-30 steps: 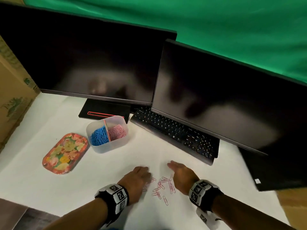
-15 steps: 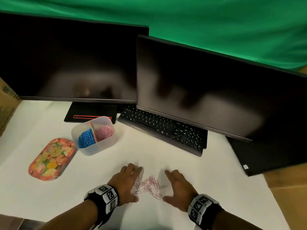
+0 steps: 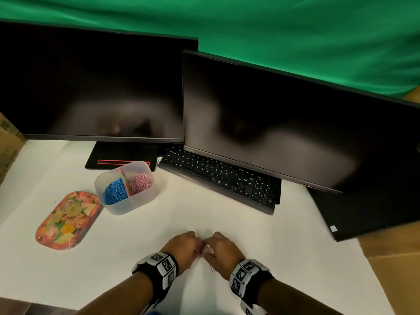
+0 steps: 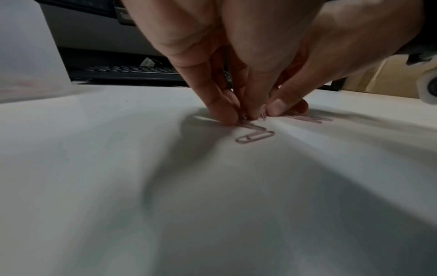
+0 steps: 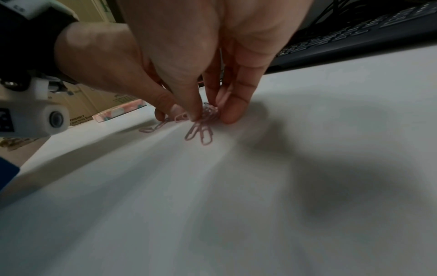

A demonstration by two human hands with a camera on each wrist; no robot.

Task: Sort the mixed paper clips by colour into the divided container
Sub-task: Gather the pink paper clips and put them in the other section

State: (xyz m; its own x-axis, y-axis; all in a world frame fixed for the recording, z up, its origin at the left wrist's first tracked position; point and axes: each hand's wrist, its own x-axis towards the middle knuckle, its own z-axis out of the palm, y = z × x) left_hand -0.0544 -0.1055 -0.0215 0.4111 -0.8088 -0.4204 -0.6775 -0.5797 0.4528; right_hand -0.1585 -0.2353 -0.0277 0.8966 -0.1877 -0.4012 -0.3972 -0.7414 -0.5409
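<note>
A small heap of pink paper clips (image 3: 207,250) lies on the white table near its front edge. My left hand (image 3: 193,245) and right hand (image 3: 213,246) meet over it, fingers curled down and pinching the clips together. In the left wrist view my left hand (image 4: 246,116) presses into the heap, with one loose clip (image 4: 255,137) just in front. My right hand (image 5: 208,115) pinches a bunch, and two clips (image 5: 200,133) stick out below it. The divided container (image 3: 136,206) stands at the back left, with blue clips (image 3: 114,193) in its left half and pink clips (image 3: 139,181) in its right half.
A flowered tray (image 3: 68,219) lies left of the container. A black keyboard (image 3: 222,178) and two dark monitors (image 3: 284,128) fill the back. A monitor base (image 3: 122,158) stands behind the container. A cardboard box (image 3: 9,142) is at the far left.
Both hands lay spread flat on either side of the scattered pink clips. They have swept inward and curled, gathering the clips into one heap between the fingertips.
</note>
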